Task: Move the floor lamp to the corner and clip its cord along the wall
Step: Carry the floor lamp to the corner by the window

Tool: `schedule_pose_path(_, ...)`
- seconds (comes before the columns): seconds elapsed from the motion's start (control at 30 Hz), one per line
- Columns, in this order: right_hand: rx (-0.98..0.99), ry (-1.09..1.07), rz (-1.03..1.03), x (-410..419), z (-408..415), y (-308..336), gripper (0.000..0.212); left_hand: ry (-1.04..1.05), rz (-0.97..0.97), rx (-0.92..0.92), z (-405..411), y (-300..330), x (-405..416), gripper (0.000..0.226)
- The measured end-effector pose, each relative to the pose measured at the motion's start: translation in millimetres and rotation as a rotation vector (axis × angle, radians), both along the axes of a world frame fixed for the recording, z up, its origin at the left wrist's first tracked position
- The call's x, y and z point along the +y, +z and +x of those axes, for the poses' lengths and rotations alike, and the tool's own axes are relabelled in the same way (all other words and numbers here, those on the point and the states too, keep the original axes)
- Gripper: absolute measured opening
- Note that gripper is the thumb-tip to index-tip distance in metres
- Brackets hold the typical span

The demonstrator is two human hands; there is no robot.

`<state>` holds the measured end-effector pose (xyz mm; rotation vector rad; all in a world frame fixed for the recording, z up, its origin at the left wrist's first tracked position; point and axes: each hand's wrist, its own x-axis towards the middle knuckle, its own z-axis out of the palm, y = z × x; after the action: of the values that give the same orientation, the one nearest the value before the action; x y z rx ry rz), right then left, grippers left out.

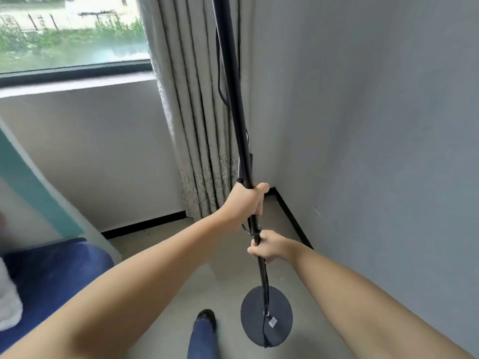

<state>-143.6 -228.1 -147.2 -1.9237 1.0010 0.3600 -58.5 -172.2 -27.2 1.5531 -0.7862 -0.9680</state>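
A black floor lamp stands as a thin pole (234, 104) running from the top of the view down to a round black base (267, 316) near my foot. My left hand (246, 200) is shut around the pole at mid-height. My right hand (269, 247) grips the pole just below it. A thin black cord (220, 81) hangs along the pole, loops out below my left hand and trails over the base. The base looks tilted or slightly raised off the floor. The lamp head is out of view above.
The room corner (272, 189) lies just behind the lamp, with a grey curtain (197, 112) hanging left of it and a black skirting (295, 218) along the right wall. A window is at upper left. A blue cushioned seat (51, 270) stands at lower left. My shoe (206, 320) is beside the base.
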Motion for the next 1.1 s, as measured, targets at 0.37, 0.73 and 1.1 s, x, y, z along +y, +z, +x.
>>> schedule_pose_path(0.37, 0.015, -0.468, 0.063, -193.5, 116.9, -27.0, 0.022, -0.305, 0.112, -0.105, 114.2, -20.0, -215.8, 0.054)
schedule_pose_path(0.73, -0.069, -0.526, 0.078, -385.6, 173.2, -106.9, 0.026, -0.303, 0.171, -0.077, 167.3, -88.8, -417.6, 0.052)
schedule_pose_path(1.1, -0.060, -0.623, 0.039, -498.2, 220.2, -196.3, 0.025, -0.367, 0.097, -0.137, 207.4, -190.4, -534.7, 0.051)
